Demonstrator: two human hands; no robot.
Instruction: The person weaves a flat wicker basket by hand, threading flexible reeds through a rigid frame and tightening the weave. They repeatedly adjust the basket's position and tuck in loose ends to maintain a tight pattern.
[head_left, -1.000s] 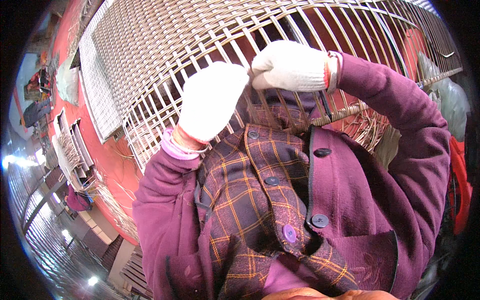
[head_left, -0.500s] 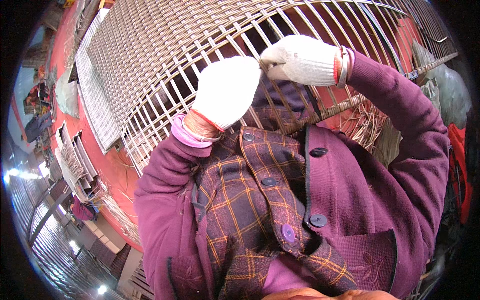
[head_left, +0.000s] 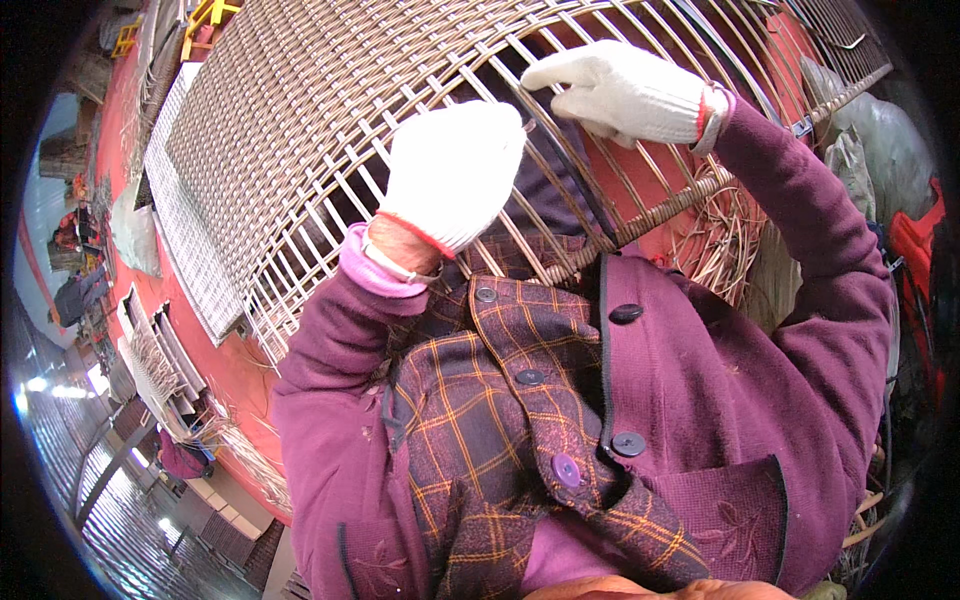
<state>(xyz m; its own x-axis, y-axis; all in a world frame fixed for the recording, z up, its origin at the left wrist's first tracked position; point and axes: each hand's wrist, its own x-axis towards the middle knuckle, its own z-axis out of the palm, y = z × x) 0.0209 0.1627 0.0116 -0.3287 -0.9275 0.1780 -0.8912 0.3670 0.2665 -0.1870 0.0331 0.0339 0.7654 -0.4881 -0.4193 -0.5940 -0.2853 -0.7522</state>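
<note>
1. Left hand [head_left: 452, 172], gloved fingers together, presses flat on the woven cane panel [head_left: 300, 130]
2. Right hand [head_left: 620, 92] pinches a strand near the panel's bare right-hand ribs
3. Left part looks woven; right remains, I judge

Pkgs: 2 soft sacks are showing.

1. Grey-green sack [head_left: 880, 150]: bulging, crumpled film. It is sitting at upper R, just past the R edge of the woven cane frame [head_left: 300, 130] and above a red item [head_left: 915, 250] of unclear kind.
2. Whitish sack [head_left: 130, 235]: slumped. It is lying far L on the red floor [head_left: 235, 365], near the frame's flat mesh end.

Any print on the sacks is too small to tell. Labels, signs, screens: none showing.
</note>
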